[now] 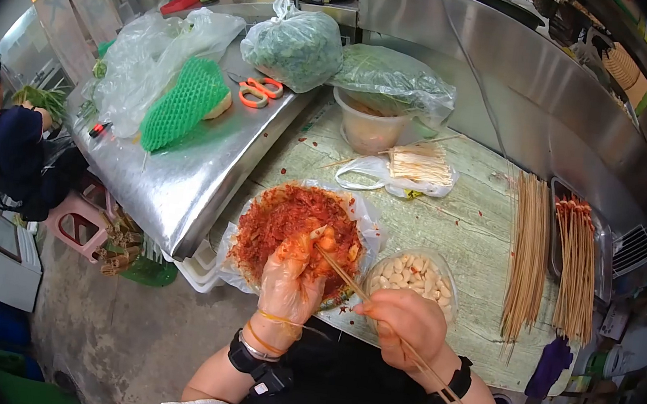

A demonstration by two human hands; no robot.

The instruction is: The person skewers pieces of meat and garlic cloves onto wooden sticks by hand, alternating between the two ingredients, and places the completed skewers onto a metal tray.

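Observation:
My left hand (292, 286), in a clear plastic glove with rubber bands at the wrist, is over a bowl of red-seasoned shredded meat (278, 217). Its fingers pinch a small red-coated piece of meat (321, 238) at the tip of a bamboo skewer. My bare right hand (409, 326) is closed round the bamboo skewer (347, 277), which runs from the meat back past my right wrist. A clear tub of peeled garlic cloves (414, 280) stands by the bowl, partly behind my right hand.
Bare bamboo skewers (527, 257) lie on the right, beside loaded skewers (572, 262) in a metal tray. Farther back are a bag of short sticks (421, 165) and a plastic tub (367, 131). Orange-handled scissors (256, 92) lie on the steel counter. A person (23, 140) sits at left.

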